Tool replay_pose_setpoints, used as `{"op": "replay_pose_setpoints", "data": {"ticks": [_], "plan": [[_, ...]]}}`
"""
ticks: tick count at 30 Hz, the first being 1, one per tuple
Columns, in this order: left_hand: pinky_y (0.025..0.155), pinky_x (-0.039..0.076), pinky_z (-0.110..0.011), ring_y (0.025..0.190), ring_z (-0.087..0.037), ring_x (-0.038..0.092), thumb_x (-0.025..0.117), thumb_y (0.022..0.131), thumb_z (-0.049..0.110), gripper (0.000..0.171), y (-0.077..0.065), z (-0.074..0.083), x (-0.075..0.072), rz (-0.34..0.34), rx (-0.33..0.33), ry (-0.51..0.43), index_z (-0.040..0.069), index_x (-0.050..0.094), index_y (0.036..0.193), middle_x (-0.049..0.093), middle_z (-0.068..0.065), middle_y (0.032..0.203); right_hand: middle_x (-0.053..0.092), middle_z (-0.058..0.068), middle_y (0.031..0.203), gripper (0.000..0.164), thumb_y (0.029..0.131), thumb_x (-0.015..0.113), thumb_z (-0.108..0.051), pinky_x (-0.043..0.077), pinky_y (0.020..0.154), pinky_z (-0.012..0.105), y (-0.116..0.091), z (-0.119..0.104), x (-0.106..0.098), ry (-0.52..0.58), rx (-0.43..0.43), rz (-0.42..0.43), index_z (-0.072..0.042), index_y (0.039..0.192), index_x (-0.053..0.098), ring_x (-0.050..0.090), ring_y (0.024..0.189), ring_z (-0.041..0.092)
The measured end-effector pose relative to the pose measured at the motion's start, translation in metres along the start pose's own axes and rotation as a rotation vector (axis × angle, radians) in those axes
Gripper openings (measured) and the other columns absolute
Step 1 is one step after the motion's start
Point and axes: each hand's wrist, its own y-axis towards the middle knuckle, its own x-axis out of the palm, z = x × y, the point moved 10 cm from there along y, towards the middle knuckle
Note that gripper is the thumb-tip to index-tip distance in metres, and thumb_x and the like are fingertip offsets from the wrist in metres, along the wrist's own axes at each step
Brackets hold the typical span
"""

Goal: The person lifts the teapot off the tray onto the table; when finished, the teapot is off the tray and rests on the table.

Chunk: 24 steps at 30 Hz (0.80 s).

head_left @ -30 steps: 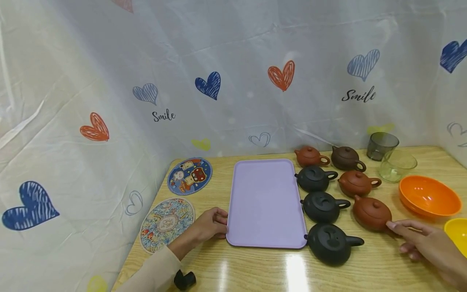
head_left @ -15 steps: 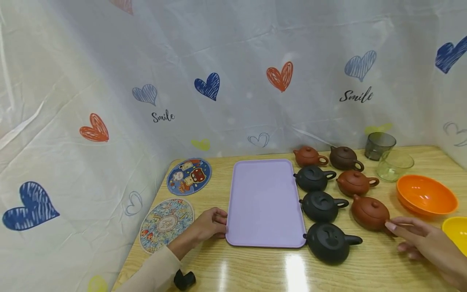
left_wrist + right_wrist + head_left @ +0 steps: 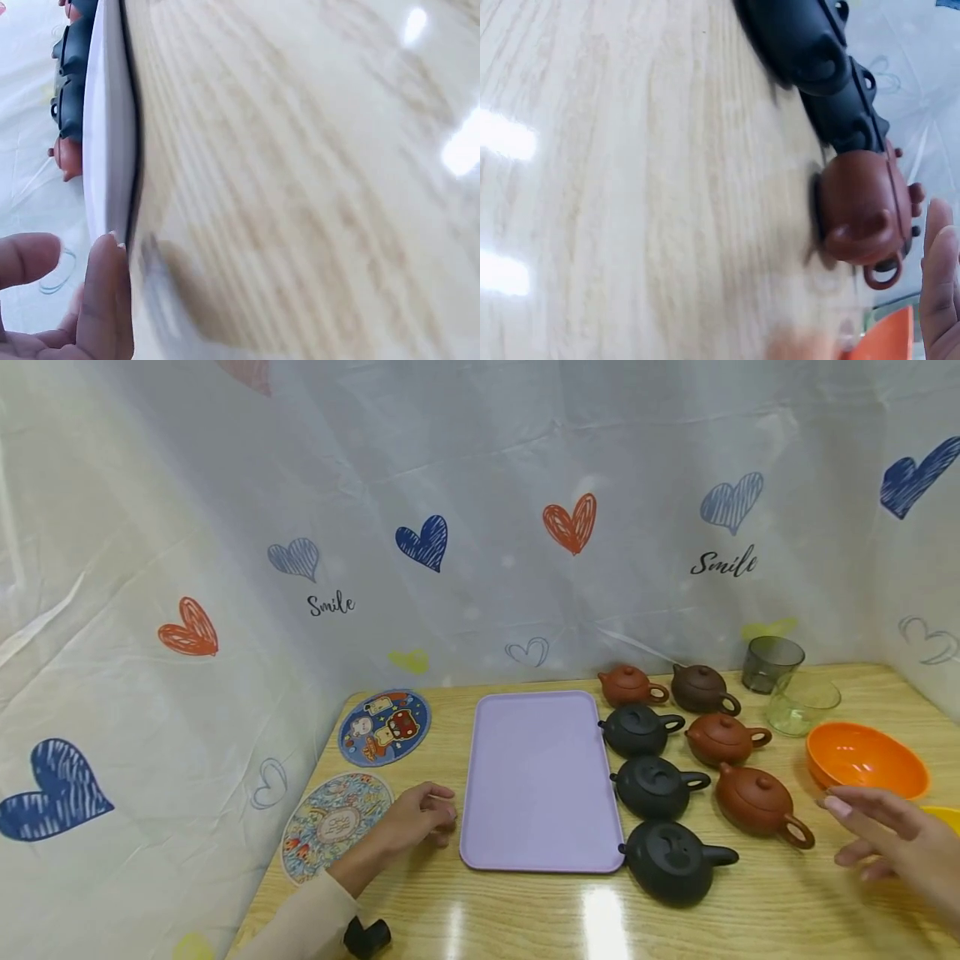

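My left hand (image 3: pixel 412 822) is just off the left edge of a lilac tray (image 3: pixel 540 785), fingers loosely bent and holding nothing. In the left wrist view, fingertips (image 3: pixel 109 259) show near the tray's rim. My right hand (image 3: pixel 896 843) hovers, holding nothing, to the right of the nearest reddish-brown teapot (image 3: pixel 756 802), apart from its handle. Beside the tray's right edge, black teapots (image 3: pixel 667 864) stand in a column with spouts toward it. More brown teapots (image 3: pixel 726 739) stand behind and to their right.
An orange bowl (image 3: pixel 862 760) and part of a yellow bowl (image 3: pixel 947 817) stand at the right, with a grey glass (image 3: pixel 772 664) and a greenish glass (image 3: pixel 804 703) behind. Two round patterned mats (image 3: pixel 384 727) lie at the left. A black object (image 3: pixel 367 937) sits at the front.
My right hand has let go of the nearest brown teapot's handle and moved right. The left hand has drawn slightly left from the tray's edge. The view has shifted a little.
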Motion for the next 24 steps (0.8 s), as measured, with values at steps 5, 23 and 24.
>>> {"op": "replay_pose_setpoints", "data": {"ticks": [5, 23, 24], "plan": [[0.082, 0.062, -0.035, 0.099, -0.022, 0.066, 0.064, 0.095, 0.013, 0.038, -0.005, 0.018, -0.012, 0.076, 0.098, 0.039, -0.002, 0.057, 0.13, 0.065, -0.014, 0.113, 0.058, -0.043, 0.103, 0.038, 0.107, 0.046, -0.011, 0.049, 0.044, 0.025, -0.009, -0.041, -0.011, 0.012, -0.279, 0.116, -0.048, 0.114, 0.053, 0.063, 0.059, 0.01], [0.109, 0.047, -0.052, 0.138, -0.025, 0.048, 0.064, 0.097, 0.036, 0.06, -0.043, 0.096, -0.003, 0.088, 0.777, 0.738, 0.019, 0.044, 0.151, 0.051, -0.003, 0.149, 0.049, 0.006, 0.151, 0.093, 0.067, 0.089, -0.046, 0.021, 0.128, 0.041, -0.043, -0.16, 0.055, -0.719, -0.907, 0.035, -0.024, 0.149, 0.049, 0.038, 0.142, 0.021], [0.109, 0.048, -0.052, 0.138, -0.027, 0.048, 0.064, 0.097, 0.039, 0.062, -0.045, 0.099, 0.001, 0.084, 0.828, 0.792, 0.018, 0.043, 0.152, 0.05, -0.005, 0.149, 0.046, 0.003, 0.155, 0.095, 0.066, 0.087, -0.052, 0.013, 0.129, 0.031, -0.046, -0.166, 0.061, -0.753, -0.966, 0.023, -0.025, 0.149, 0.049, 0.03, 0.147, 0.014]]}}
